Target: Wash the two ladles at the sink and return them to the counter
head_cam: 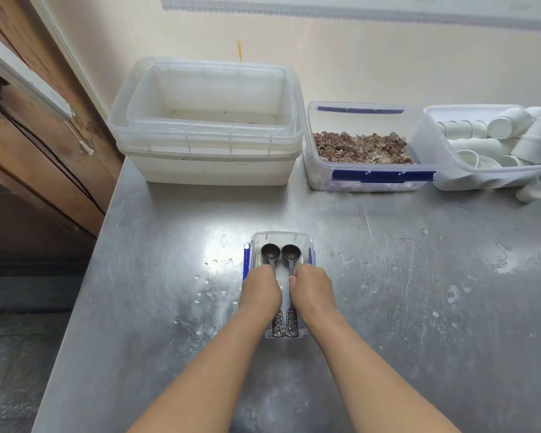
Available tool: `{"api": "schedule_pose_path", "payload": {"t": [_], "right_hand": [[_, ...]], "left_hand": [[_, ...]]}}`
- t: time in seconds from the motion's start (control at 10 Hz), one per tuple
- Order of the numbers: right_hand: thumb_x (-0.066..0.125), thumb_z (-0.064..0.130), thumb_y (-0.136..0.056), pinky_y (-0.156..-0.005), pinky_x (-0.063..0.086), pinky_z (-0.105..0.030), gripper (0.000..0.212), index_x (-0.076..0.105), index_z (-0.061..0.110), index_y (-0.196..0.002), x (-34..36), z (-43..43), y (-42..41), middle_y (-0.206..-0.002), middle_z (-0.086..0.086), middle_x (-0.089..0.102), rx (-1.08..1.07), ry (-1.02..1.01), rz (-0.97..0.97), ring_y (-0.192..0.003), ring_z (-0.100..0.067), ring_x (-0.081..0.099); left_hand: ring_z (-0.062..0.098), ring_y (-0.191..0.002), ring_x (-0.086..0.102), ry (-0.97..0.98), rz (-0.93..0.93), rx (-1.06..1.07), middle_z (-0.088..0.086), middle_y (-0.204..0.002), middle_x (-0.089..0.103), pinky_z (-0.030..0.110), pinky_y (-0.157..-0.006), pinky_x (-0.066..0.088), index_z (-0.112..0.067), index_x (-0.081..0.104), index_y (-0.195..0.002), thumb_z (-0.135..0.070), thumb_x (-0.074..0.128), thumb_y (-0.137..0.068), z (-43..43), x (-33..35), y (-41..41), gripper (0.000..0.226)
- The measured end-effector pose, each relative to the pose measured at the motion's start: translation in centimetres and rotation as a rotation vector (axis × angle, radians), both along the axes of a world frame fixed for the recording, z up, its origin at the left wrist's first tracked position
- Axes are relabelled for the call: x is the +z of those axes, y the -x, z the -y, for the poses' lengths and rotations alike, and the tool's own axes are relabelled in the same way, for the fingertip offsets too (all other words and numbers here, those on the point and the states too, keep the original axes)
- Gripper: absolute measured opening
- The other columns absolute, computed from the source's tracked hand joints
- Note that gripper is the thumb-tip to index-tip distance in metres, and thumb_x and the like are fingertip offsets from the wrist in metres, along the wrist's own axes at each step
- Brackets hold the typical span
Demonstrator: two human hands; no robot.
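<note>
**Both hands on two ladles in a small tray**

Two bare forearms reach forward from the near edge of the steel counter [419,276] to a small clear tray [281,237] with blue side clips, which sits on the counter about midway across it; the left hand [260,290] and the right hand [313,289] rest knuckles-up over the tray, side by side; each hand is curled down over the handle of one ladle, fingers together, though whether they truly clamp the handles cannot be told from above.

Inside the tray the left ladle [270,251] and the right ladle [291,252] lie parallel and just beside each other, dark round bowls at the far end of the tray, patterned handle ends showing at the near end between the wrists.

Left of the tray, water drops [206,292] dot the counter; right of the tray the steel is scuffed and smeared with white marks.

Beyond the tray, to the left, stands a stack of large white tubs [206,170]; beyond the tray to the right stands a clear box [372,179] with blue clips, holding brown dried bits [361,148]; further right of that box, a clear bin [469,165] holds white paper cups [509,120] lying on their sides.

Far left of the tray, past the counter's edge, is a brown wooden door [38,170].
</note>
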State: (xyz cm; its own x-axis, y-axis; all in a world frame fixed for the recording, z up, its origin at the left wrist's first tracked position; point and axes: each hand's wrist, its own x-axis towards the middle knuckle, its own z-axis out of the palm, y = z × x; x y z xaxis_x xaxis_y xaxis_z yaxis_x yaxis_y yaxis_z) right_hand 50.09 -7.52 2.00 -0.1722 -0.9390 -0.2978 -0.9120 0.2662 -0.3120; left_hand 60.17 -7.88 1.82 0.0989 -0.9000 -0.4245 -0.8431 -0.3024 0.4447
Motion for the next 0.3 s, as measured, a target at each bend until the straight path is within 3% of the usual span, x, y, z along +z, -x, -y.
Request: {"api": "schedule_pose_path", "payload": {"t": [0.1,0.3], "right_hand": [[0.049,0.015,-0.094,-0.058,0.037,-0.033,0.023,0.050,0.013,-0.072,0.9,-0.6,0.4,-0.077,-0.011,0.062,-0.006,0.062,0.013,-0.067,-0.031,0.052],[0.050,0.025,-0.095,-0.065,0.043,-0.034,0.021,0.063,0.010,-0.088,3.6,-2.8,2.4,-0.092,-0.010,0.069,-0.019,0.137,0.060,-0.085,-0.032,0.063]], "left_hand": [[0.024,-0.069,0.054,0.041,0.019,-0.013,0.007,-0.081,0.056,0.032,-0.058,0.042,-0.011,0.051,-0.080,0.005,0.045,-0.088,-0.7,1.1,0.0,0.018],[0.033,-0.088,0.063,0.170,-0.045,0.017,0.011,-0.098,0.066,0.042,-0.076,0.055,-0.008,0.060,-0.096,-0.010,0.046,-0.092,-3.1,3.9,-0.4,0.014]]}}
